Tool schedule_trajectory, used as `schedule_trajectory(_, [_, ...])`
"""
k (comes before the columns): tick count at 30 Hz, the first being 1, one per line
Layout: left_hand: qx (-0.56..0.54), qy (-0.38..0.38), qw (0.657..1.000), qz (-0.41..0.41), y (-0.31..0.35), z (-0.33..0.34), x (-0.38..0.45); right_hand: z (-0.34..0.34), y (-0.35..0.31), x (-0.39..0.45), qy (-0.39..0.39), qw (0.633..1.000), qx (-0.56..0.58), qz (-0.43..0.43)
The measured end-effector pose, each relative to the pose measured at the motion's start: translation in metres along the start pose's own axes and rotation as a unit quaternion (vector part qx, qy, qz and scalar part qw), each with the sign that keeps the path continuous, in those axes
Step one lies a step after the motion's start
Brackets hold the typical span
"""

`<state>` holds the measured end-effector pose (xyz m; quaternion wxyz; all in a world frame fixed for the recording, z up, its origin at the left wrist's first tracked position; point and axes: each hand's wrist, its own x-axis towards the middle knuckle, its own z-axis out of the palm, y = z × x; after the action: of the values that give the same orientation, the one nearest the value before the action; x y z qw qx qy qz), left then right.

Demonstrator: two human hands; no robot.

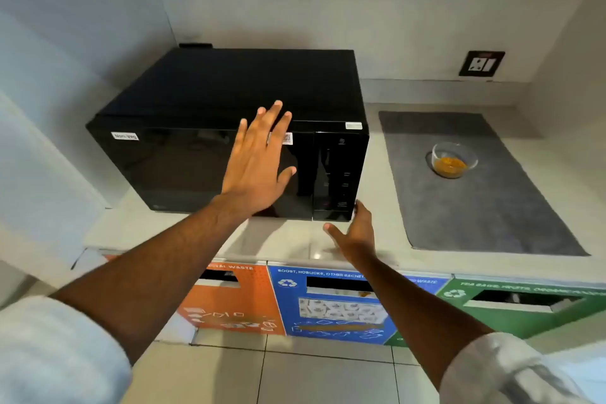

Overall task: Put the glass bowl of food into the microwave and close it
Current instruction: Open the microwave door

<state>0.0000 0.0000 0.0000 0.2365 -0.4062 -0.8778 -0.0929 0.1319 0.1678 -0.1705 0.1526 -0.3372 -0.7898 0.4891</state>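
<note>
A black microwave (183,161) stands on the pale counter, its door closed. My left hand (259,161) is spread flat in front of the door's right half, fingers apart and pointing up. My right hand (355,234) hovers open at the lower right corner of the microwave, below its control panel, holding nothing. The glass bowl (454,159) with orange-yellow food sits to the right on a grey mat (475,207), well apart from both hands.
A wall socket (481,63) is on the back wall at the right. Below the counter edge (295,254) stand orange (236,302), blue (331,305) and green (518,305) waste bins. Walls close in on the left and right.
</note>
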Motion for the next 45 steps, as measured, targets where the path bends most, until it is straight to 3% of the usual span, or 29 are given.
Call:
schedule_trajectory(8, [0.038, 0.031, 0.998, -0.035, 0.002, 0.019, 0.010, 0.017, 0.002, 0.027, 0.063, 0.992, 0.092, -0.057])
schedule_trajectory(30, [0.039, 0.023, 0.997, -0.069, 0.011, 0.013, -0.004, 0.033, -0.001, 0.029, 0.102, 0.984, 0.148, -0.007])
schedule_trajectory(38, [-0.015, 0.016, 0.998, -0.050, 0.009, -0.003, -0.024, 0.006, -0.007, 0.021, 0.013, 0.993, 0.115, 0.002])
schedule_trajectory(45, [-0.148, 0.080, 0.985, -0.044, 0.004, -0.039, -0.052, -0.016, -0.046, 0.004, 0.042, 0.990, 0.131, -0.028])
